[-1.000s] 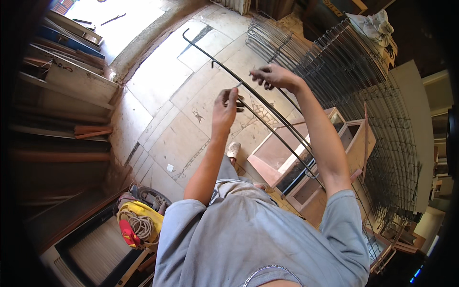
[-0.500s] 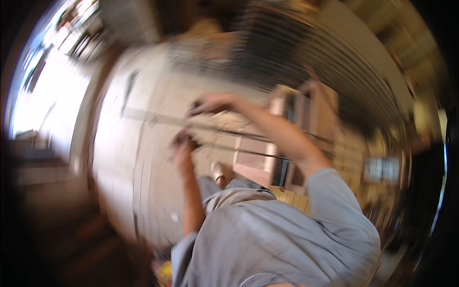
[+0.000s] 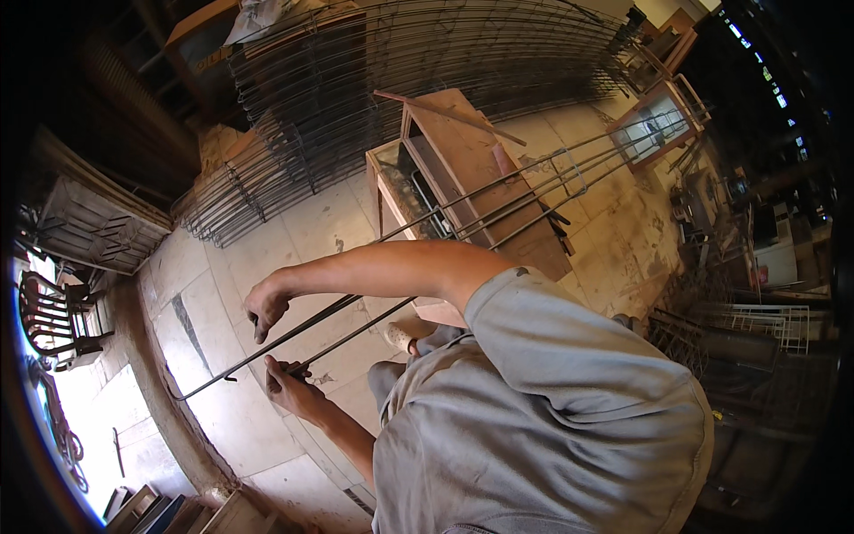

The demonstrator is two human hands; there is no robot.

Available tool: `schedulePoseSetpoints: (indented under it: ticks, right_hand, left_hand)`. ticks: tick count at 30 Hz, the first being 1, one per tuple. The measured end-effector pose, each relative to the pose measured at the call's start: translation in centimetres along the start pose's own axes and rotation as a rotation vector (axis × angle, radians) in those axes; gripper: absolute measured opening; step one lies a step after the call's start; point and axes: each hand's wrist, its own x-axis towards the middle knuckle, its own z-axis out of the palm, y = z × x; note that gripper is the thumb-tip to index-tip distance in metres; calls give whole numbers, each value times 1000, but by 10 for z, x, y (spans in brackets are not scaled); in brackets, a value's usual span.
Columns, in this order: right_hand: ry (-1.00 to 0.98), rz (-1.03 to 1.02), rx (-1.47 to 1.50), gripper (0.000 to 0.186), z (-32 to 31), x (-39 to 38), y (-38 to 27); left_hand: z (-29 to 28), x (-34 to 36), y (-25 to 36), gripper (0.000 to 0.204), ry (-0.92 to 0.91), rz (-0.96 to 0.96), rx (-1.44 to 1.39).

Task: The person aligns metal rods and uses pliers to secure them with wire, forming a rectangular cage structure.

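A: Where are the rods [image 3: 311,326], and what are the hands doing?

B: The rods slant across the view, from a hooked end low on the left, past the box [image 3: 480,142], toward the upper right. The left hand [image 3: 294,387] is at the near rod's end, fingers bent about it, though how firmly it grips cannot be told. The right hand [image 3: 269,303] hangs just above the bundle, wrist bent and fingers pointing down; whether it pinches anything cannot be told. The two hands are near each other but apart

A: How would such rods handle?

B: They look like steel: stiff across a short stretch, yet long and thin enough to whip a little. One alone is probably light, the bundle fairly heavy. Nothing about them seems fragile. Dust or oil could make them slip, so a full wrap would serve better than fingertips

A: And the best hold?

B: Probably near the middle for balance, or by the ring [image 3: 579,169] side for keeping them together; the bent ends would catch and twist

A: What stays hard to make out?

B: The right forearm [image 3: 382,270] covers a stretch of the rods. Their far ends blur into the clutter, the right fingertips are too dark to read, and contact between rods and box is unclear
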Motion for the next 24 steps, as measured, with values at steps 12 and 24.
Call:
schedulePoseSetpoints:
  ticks: [12,24]
  right_hand:
    - [-63,4,87,62,-8,-5,1]
    - [-9,19,11,61,-3,-11,1]
  left_hand:
    - [2,-1,-6,42,-47,60,27]
    - [-10,8,-20,33,-118,154,-90]
